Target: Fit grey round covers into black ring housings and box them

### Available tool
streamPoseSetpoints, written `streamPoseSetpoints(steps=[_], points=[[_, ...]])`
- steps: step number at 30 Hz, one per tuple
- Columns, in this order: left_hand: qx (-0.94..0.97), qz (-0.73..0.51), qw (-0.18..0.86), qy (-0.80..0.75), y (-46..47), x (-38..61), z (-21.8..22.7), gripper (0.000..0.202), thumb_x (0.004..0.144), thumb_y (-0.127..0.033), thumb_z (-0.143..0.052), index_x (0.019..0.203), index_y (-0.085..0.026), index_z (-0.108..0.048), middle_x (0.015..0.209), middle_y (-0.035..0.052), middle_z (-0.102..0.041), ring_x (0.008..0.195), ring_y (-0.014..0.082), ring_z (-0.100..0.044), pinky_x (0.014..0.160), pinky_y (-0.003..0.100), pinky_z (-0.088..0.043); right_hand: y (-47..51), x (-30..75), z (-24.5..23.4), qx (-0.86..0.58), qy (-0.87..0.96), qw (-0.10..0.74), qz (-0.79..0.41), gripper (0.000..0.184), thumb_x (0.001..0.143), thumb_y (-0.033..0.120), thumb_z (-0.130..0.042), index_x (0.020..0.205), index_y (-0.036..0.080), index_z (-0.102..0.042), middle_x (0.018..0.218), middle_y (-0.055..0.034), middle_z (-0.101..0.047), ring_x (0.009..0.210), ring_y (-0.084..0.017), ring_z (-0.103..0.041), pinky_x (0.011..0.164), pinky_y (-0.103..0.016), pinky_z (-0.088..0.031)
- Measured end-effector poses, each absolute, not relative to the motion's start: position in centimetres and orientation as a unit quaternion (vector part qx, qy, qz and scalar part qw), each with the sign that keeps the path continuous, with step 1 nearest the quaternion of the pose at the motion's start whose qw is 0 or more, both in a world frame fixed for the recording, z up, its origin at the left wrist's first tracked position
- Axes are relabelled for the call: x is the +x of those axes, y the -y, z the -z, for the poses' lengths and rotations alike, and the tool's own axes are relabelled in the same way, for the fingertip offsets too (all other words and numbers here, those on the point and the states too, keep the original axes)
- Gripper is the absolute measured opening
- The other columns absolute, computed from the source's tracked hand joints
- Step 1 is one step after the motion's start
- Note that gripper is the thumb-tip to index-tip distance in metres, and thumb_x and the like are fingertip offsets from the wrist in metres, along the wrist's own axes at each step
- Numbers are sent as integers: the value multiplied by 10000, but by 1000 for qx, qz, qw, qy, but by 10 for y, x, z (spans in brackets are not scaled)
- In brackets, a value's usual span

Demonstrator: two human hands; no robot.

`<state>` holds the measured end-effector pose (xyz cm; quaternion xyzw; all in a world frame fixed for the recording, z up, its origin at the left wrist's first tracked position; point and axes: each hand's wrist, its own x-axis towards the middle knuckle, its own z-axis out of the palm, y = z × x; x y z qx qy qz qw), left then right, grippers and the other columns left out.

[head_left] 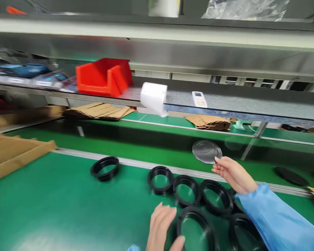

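My right hand (pixel 231 173), in a blue sleeve, pinches the edge of a flat grey round disc (pixel 206 151) and holds it over the green belt. My left hand (pixel 161 226) sits low at the bottom edge, its fingers and thumb closing round the rim of a black plastic ring (pixel 196 228) lying on the green mat. Several more black rings (pixel 186 190) lie in a cluster between my hands, and one ring (pixel 105 168) lies apart to the left.
A green conveyor belt (pixel 146 146) runs behind a metal strip. A cardboard tray (pixel 13 153) sits at left. Another dark disc (pixel 290 175) lies on the belt at right. The shelf above holds a red bin (pixel 103 76), a white roll (pixel 154 98) and a remote (pixel 199 99); cardboard stacks lie behind.
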<state>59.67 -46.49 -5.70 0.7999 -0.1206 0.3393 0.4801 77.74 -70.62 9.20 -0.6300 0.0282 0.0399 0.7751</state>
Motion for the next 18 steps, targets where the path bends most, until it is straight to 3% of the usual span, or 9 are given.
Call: streamPoseSetpoints(steps=[4,6,10,13,15,16,18], points=[[586,-223,776,76,437,603,36,703,875,-491,-704,1478,-313,-391,1543,97,-410,1460,311,-342,1220,508,-294,643,670,-68,-590,78,788,-156,380,738,447,-902,823,187,-639,829,-11,-580,769,-146,-591,706,-249,-615],[445,-111,879,132,423,603,25,789,786,-607,-756,1437,-270,-464,1547,107,-413,1467,341,-323,1230,495,-263,613,631,-51,-561,92,796,-206,356,771,457,-881,843,200,-646,839,4,-568,782,-133,-583,731,-251,-618],[262,30,955,135,401,597,20,674,784,-660,-723,1282,-220,-617,1378,103,-598,1405,355,-415,1207,515,-267,564,584,-27,-509,86,804,-295,404,802,518,-845,968,201,-658,889,-8,-615,826,-129,-593,768,-256,-605],[191,68,973,113,388,594,23,697,802,-653,-696,1328,-211,-583,1382,105,-596,1383,375,-434,1176,574,-280,548,572,-26,-579,133,707,-384,561,838,714,-692,856,156,-635,797,-81,-664,679,-165,-608,539,-251,-551],[176,70,976,108,382,593,22,723,812,-593,-707,1401,-217,-521,1394,99,-589,1381,363,-437,1172,569,-284,550,575,-33,-674,200,630,-328,610,893,758,-560,743,168,-597,693,-91,-644,563,-170,-576,448,-250,-467],[173,61,977,107,381,593,21,730,828,-562,-698,1435,-216,-487,1387,96,-594,1379,348,-441,1177,550,-284,553,579,-37,-726,243,600,-234,583,929,724,-526,755,175,-617,729,-96,-652,601,-185,-593,495,-278,-489],[171,41,978,113,382,593,18,749,861,-534,-660,1488,-200,-425,1374,99,-605,1373,325,-451,1188,506,-280,561,590,-43,-796,317,515,26,430,996,593,-499,939,225,-715,998,-109,-664,898,-253,-626,770,-402,-546]])
